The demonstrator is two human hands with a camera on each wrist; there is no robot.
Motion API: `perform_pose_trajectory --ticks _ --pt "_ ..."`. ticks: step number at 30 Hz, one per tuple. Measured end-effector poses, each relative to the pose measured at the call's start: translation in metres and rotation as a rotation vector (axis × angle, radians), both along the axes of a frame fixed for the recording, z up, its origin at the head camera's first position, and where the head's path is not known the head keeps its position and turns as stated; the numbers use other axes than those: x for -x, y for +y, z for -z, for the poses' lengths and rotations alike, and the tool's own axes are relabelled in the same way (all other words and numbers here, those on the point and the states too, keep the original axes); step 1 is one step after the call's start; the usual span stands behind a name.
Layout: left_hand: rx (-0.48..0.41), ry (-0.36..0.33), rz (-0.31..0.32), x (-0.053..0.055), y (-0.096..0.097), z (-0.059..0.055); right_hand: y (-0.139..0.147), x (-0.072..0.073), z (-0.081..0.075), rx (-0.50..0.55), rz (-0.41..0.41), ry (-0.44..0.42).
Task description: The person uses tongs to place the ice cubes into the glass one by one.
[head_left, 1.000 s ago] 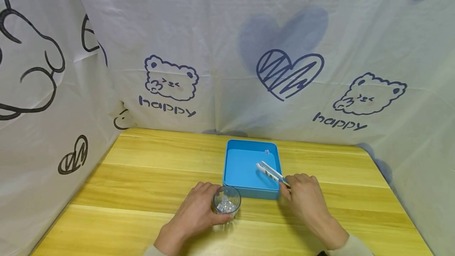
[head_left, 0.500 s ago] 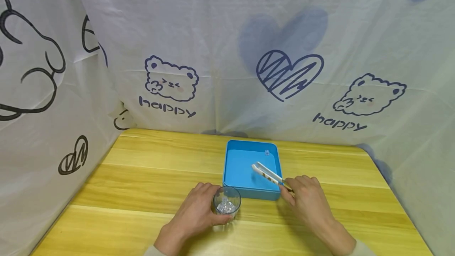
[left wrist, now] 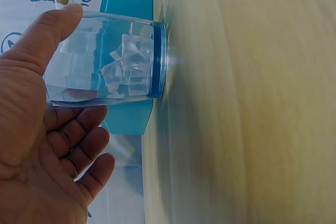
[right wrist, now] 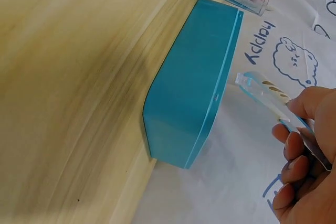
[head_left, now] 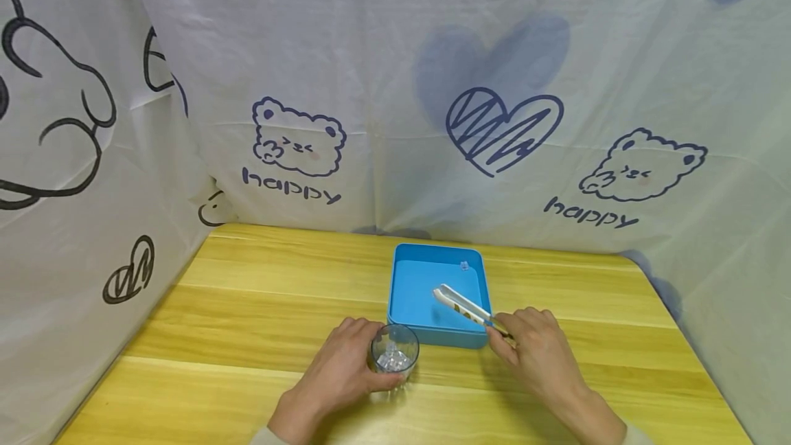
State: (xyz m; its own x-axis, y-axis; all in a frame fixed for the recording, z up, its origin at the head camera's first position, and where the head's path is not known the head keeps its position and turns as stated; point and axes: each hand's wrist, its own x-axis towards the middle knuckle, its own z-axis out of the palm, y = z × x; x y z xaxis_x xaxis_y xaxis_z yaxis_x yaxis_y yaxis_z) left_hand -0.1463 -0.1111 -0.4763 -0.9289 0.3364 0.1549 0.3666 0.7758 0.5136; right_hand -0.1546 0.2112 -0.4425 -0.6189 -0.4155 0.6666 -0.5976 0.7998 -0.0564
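My left hand (head_left: 346,366) grips a clear drinking glass (left wrist: 73,66) that stands upright on the table, thumb on its near side. Several clear ice-like cubes (left wrist: 131,66) lie at the bottom of the glass. My right hand (head_left: 534,345) pinches a pair of tongs (head_left: 460,304) with white, brown-patterned arms. Their tips hang over the blue tray (head_left: 439,337), pressed nearly together, and a small clear piece (right wrist: 240,79) shows at them in the right wrist view. One more clear cube (head_left: 464,266) sits in the tray's far right corner.
A wood-grain table (head_left: 259,294) carries everything. Behind it and on the left hangs a white cloth (head_left: 395,177) printed with bears, hearts and lettering. The glass stands close to the tray's front left corner.
The tongs have moved left over the tray, toward the glass, and their arms have drawn closer together. The left hand and the glass have stayed in place.
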Motion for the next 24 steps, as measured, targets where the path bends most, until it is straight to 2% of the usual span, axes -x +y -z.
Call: perform_pose_trajectory --ticks 6,16,24 --pt "-0.002 0.001 0.005 0.0 0.0 0.0 0.0 -0.005 0.001 0.037 -0.069 0.003" --pt "0.001 0.012 0.004 -0.001 0.0 0.0 -0.012 -0.019 0.004 0.123 -0.253 0.008" --pt "-0.002 0.016 0.008 0.0 0.0 0.001 -0.017 -0.023 0.015 0.144 -0.302 -0.002"
